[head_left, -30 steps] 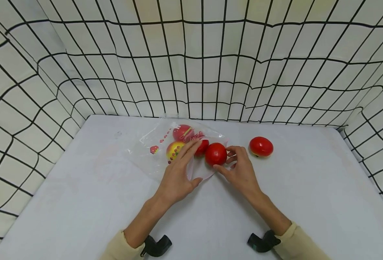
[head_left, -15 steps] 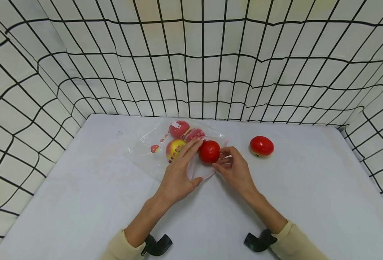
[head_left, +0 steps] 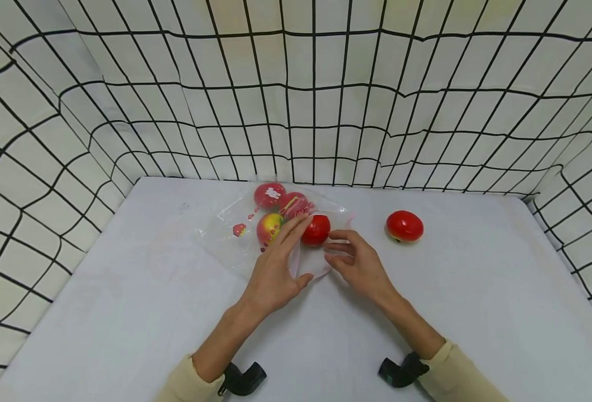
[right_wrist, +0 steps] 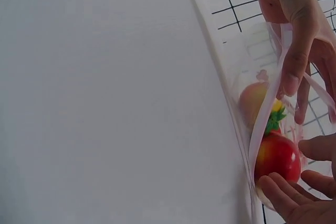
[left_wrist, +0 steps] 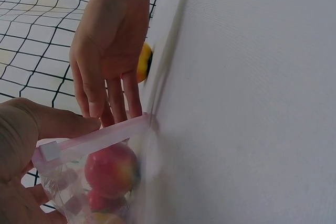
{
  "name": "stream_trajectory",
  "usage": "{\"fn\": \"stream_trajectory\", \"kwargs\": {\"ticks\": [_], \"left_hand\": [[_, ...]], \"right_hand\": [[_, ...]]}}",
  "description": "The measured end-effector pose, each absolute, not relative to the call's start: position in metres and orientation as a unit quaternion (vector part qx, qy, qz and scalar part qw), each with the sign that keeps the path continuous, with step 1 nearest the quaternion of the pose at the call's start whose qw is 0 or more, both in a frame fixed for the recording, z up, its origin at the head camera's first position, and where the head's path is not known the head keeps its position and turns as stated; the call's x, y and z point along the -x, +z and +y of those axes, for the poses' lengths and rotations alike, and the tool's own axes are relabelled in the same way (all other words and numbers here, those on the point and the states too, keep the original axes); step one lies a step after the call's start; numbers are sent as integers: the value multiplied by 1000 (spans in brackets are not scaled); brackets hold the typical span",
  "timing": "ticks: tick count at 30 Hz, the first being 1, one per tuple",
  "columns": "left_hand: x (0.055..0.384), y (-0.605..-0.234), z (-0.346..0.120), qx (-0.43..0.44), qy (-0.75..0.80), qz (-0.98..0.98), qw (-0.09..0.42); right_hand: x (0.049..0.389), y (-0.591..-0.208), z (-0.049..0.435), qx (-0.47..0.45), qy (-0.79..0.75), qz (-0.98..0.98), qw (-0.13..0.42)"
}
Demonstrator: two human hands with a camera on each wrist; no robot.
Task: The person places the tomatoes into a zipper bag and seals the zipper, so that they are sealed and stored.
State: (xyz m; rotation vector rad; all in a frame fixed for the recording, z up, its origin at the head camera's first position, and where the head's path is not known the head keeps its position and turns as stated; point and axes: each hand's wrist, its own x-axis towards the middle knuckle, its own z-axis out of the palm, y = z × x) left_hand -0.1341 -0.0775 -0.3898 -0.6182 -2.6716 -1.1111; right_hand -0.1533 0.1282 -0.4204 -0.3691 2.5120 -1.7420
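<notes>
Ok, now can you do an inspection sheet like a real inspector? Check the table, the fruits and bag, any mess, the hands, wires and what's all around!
Surface: white table, flat where it shows.
Job's things: clear zip bag with a pink rim; red tomato in its open mouth; three other fruits seen through the plastic; loose red fruit apart on the right.
Clutter: nothing seen.
Left hand: touches the bag at its mouth.
Right hand: fingertips right by the tomato; touching or not is hard to tell.
Cables: nothing seen; black gear at both wrists.
Surroundings: black netting against pale walls.
</notes>
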Motion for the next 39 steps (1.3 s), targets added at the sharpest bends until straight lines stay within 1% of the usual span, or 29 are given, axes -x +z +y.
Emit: {"fn": "stream_trajectory", "kwargs": {"ticks": [6, 15, 23, 33, 39], "left_hand": [[134, -390, -77, 202, -373, -902, 83], [133, -390, -78, 197, -378, -901, 81], [134, -390, -77, 201, -382, -898, 85], [134, -390, -78, 204, -393, -893, 83], [134, -390, -78, 204, -392, -893, 84]], "right_hand": [[153, -421, 140, 121, -551, 826, 10], [152, -416, 156, 131, -516, 846, -37], [156, -411, 176, 114, -509, 852, -54], [161, -408, 196, 108, -485, 861, -105], [164, -404, 207, 93, -482, 863, -121]]}}
